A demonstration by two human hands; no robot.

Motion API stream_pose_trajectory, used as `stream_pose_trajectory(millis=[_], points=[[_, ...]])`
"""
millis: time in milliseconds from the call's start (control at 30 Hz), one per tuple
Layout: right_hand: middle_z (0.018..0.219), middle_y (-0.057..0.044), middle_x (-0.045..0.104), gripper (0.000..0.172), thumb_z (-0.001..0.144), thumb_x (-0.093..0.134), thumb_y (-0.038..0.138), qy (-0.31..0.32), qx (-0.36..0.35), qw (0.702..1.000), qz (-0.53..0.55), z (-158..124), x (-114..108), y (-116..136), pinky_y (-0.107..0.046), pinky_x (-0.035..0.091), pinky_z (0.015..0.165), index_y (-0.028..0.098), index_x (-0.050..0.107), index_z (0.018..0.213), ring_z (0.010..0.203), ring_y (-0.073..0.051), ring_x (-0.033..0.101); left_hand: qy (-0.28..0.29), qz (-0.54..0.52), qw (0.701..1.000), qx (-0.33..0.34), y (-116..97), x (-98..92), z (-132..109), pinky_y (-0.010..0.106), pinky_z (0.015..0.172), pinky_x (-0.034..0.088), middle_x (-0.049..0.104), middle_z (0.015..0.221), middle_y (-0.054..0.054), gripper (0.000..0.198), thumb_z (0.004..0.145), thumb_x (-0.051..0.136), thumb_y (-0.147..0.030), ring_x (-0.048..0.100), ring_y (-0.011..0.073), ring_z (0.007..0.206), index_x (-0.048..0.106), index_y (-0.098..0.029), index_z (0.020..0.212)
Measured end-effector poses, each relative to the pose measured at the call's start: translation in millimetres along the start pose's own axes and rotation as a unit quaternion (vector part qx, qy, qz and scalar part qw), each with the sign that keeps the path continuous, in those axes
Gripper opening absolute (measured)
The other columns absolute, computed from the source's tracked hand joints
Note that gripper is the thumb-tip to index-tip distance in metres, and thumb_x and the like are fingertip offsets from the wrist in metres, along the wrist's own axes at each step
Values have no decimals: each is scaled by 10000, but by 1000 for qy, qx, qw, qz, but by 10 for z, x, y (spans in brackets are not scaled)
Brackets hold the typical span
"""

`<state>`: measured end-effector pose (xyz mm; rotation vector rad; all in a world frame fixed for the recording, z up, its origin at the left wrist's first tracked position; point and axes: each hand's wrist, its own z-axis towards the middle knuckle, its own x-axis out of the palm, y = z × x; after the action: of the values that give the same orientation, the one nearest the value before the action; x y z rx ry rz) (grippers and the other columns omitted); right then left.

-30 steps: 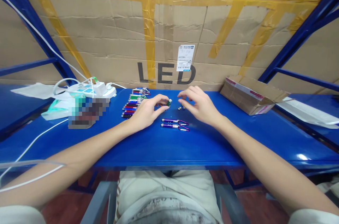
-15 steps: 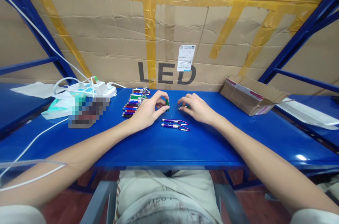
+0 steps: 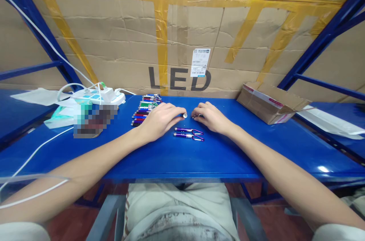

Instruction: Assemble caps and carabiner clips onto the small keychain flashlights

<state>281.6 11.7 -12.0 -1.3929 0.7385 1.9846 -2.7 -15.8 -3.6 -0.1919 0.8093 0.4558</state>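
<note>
My left hand rests low on the blue table, fingers curled round a small flashlight body whose silver end pokes out toward the right. My right hand lies just across from it, fingers pressed down and closed over small parts that I cannot make out. Two purple keychain flashlights lie side by side on the table just in front of both hands. A row of several coloured keychain flashlights is lined up to the left of my left hand.
A white power strip with cables sits at the back left beside a blurred box. An open cardboard box stands at the back right. A big cardboard wall marked LED closes the back. Blue rack posts flank both sides.
My left hand has lowered the small green flashlight body from upright in the fingertips down to the table. My right hand dropped from open and raised to closed over small parts.
</note>
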Motion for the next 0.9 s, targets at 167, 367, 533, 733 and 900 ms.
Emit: stream_pose_trajectory(millis=[167,367,533,733,900], points=[[1074,-104,689,147,1070,619,250,2,10,1000,-10,9,-2,12,-373,406,876,221,753,1125,987,-274,590,-5,-5,1000,10,-20,-10,14,384,909,542,799,1167,72,174,1117,582,-246,724,234,1025,686,-204,1249],[1039,-96,700,154,1070,613,230,14,15,1000,-23,24,-14,39,-371,391,855,223,767,1060,960,-270,582,13,-36,998,-39,-32,5,15,414,949,556,799,1178,73,191,1113,597,-301,721,242,1030,687,-212,1257],[1060,-96,689,77,1050,642,230,9,17,1000,-7,17,0,21,-367,409,876,211,705,1011,981,-266,585,26,-51,996,-65,-21,25,9,433,973,561,795,1203,69,191,1097,619,-299,716,254,1056,691,-222,1256],[1041,-89,692,105,1088,538,234,-17,-8,999,35,-8,-26,59,-385,443,877,223,602,1005,939,-258,593,33,-64,993,-95,9,42,-3,419,945,561,790,1162,68,199,1085,638,-330,713,247,1011,695,-232,1248],[908,-33,716,107,1047,609,319,-92,27,975,201,1,-135,213,-344,486,763,234,601,982,814,-215,637,48,-86,988,-117,27,68,-13,393,911,560,788,1098,52,189,1066,669,-328,712,238,977,702,-238,1229]])
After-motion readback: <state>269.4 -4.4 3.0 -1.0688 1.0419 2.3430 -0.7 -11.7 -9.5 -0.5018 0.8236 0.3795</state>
